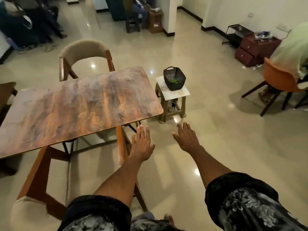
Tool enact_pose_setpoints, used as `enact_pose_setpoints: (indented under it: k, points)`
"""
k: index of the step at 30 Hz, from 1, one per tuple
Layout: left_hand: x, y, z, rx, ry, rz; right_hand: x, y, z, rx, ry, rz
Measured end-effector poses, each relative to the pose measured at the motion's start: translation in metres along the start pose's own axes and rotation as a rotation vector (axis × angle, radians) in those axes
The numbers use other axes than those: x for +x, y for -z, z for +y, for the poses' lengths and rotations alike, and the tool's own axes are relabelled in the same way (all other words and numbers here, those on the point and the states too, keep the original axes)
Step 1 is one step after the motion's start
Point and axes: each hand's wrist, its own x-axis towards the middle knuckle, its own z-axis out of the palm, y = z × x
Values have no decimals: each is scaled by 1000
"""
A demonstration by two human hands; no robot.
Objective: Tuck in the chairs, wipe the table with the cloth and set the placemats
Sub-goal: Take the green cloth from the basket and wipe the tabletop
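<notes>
A brown wooden table (75, 107) stands at the left with a bare top. A beige-backed chair (83, 52) is tucked in on its far side. Another chair (38, 177) with wooden arms sits under the near edge, its beige back at the bottom left. A black basket (174, 78) with something green inside rests on a small stool (173, 97) just right of the table. My left hand (141, 142) and my right hand (186, 137) are stretched forward over the floor, fingers straight, holding nothing. They hover beside the table's near right corner.
An orange chair (276, 80) draped with pale green cloth stands at the right. A dark red drawer unit (255, 50) and a wire rack sit by the far wall. Dark furniture and bags crowd the far left. Glossy tiled floor stretches between the stool and the orange chair.
</notes>
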Motion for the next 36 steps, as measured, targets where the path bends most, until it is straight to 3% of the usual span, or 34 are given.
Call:
enact_pose_setpoints:
  k: [9,17,23,36]
  points:
    - [96,-10,41,40,-49,-78,56,11,55,27,-36,20]
    - [182,7,83,63,-118,-52,125,39,82,64,-55,64]
    - [240,7,106,75,-158,-80,168,43,126,27,-139,-3]
    - [382,42,179,66,-128,-46,308,87,214,28,-85,-23]
